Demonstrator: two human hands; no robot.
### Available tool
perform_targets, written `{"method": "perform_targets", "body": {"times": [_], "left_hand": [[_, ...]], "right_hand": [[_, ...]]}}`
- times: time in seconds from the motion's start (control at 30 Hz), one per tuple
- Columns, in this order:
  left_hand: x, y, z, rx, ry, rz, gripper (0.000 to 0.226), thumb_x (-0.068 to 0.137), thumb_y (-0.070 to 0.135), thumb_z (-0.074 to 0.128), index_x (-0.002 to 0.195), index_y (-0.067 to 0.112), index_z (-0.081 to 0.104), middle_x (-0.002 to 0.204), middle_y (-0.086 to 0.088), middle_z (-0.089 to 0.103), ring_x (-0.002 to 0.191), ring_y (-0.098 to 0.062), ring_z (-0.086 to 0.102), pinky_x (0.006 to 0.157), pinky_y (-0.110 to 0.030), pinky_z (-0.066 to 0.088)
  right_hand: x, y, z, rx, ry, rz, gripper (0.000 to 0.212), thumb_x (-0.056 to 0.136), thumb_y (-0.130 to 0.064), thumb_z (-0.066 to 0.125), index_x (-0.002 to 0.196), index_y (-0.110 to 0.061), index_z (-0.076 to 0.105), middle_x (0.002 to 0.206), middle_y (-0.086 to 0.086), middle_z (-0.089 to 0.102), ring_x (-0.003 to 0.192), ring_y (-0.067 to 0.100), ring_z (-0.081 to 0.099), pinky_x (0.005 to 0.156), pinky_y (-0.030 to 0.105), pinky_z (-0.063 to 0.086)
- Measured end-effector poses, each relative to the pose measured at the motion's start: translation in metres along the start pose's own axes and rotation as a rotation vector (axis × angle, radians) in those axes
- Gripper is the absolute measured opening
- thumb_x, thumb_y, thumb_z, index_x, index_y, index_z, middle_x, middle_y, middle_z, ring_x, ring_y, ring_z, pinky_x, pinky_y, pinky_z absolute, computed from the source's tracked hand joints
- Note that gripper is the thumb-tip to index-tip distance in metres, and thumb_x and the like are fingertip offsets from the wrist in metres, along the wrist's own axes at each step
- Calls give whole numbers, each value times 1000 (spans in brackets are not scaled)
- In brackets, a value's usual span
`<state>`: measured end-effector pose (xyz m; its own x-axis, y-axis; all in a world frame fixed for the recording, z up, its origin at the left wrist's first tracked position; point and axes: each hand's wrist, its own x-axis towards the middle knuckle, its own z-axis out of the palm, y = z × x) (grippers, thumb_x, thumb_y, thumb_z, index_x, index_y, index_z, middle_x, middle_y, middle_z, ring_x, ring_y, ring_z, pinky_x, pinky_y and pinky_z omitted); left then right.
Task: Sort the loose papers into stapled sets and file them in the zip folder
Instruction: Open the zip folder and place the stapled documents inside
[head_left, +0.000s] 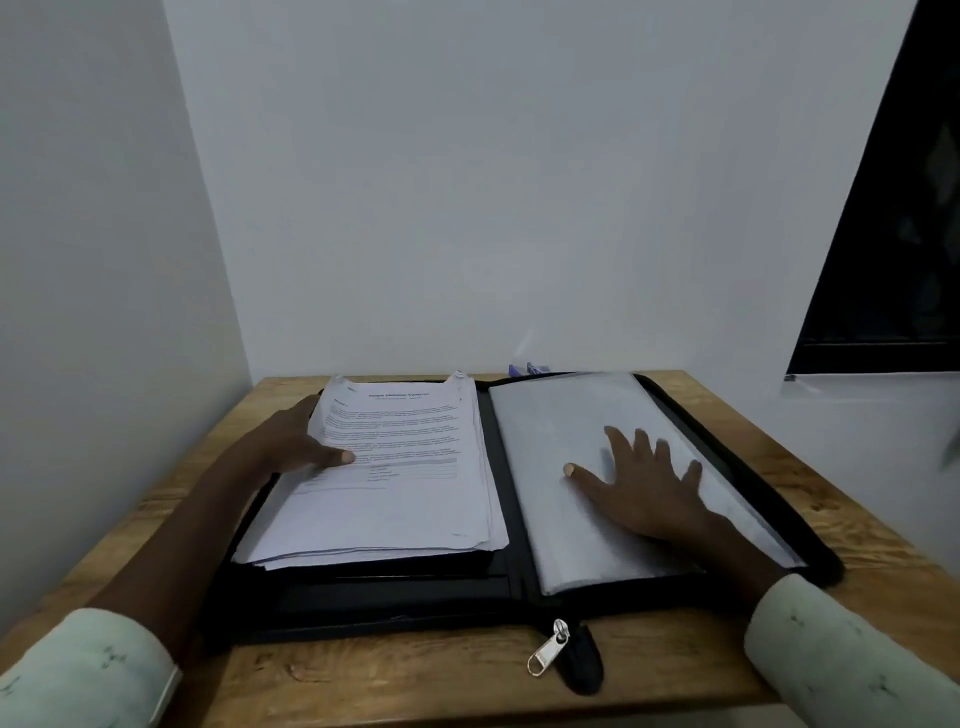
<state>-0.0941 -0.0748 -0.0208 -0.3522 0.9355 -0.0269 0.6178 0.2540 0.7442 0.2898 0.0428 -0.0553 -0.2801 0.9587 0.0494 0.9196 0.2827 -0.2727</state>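
Left hand (298, 441) pinches the paper stack (405, 467) by its left edge; it looks light and floppy. Right hand (644, 483) lies flat, fingers spread, on slick-looking sleeves (550, 415).

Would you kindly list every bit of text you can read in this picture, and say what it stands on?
Nothing can be quoted with confidence.
Top sheet of the paper stack: a bold heading, paragraphs and a small table, all too blurred to read.
Lower right corner of that sheet: a tiny page mark, too small to read.
Zip folder, zip pull, clear sleeves: no text visible.
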Motion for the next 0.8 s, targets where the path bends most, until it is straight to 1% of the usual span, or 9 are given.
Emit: {"method": "perform_targets", "body": {"times": [0.07,0.13,0.2,0.3,0.4,0.47,0.6,0.73,0.8], "left_hand": [[-3,2,-2,46,-9,-14,124,41,51,85,150,20,36,145,-5,52,133,-29,46,114,-46,33],[-6,5,0,48,48,-76,114,61,35,91,154,13,28,152,-12,43,138,-32,40,114,-40,31],[-1,4,1,21,80,-104,112,65,26,90,154,7,25,153,-14,40,138,-32,39,109,-37,33],[-5,11,1,-96,96,-153,104,57,38,91,143,4,43,136,-10,54,117,-26,52,98,-35,41],[5,2,2,-99,169,-166,98,42,68,83,118,9,65,119,-7,67,105,-27,64,98,-43,49],[5,2,6,-91,212,-191,84,47,59,83,112,10,64,114,-9,66,104,-29,62,90,-40,50],[6,3,3,-5,196,-214,57,74,38,86,114,7,59,112,-8,61,101,-27,56,79,-34,42],[-8,-3,-23,46,44,-228,52,69,38,90,104,12,62,104,-4,67,89,-19,64,72,-30,50],[-16,-9,-36,53,-11,-282,65,65,40,91,113,13,58,105,-3,65,92,-20,64,77,-33,53]], "right_hand": [[5,13,-1,-8,-21,55,100,80,-87,19,157,-25,6,166,7,-1,152,31,-6,116,64,-5],[11,25,-4,-33,-42,80,104,77,-90,16,156,-21,12,165,7,1,152,32,-5,115,66,-3],[15,28,-8,-38,-74,72,103,79,-89,19,156,-21,12,165,7,2,151,32,-3,115,64,-1],[26,30,-22,-42,30,113,93,84,-82,30,155,-23,14,162,13,9,148,37,13,116,58,13],[40,43,-38,-34,42,209,90,84,-80,36,152,-23,18,157,14,18,142,41,21,110,58,22],[46,53,-39,41,-12,223,94,82,-80,40,152,-20,19,154,14,29,139,39,32,110,52,30],[48,63,-46,117,18,180,87,82,-71,54,143,-12,34,128,13,58,115,33,56,93,41,48],[22,61,-64,-32,-128,138,64,85,-62,61,121,-10,54,119,9,63,96,21,56,76,29,45],[7,54,-81,-88,-228,130,59,83,-61,65,109,-8,63,109,9,67,90,20,64,70,30,54]]}}
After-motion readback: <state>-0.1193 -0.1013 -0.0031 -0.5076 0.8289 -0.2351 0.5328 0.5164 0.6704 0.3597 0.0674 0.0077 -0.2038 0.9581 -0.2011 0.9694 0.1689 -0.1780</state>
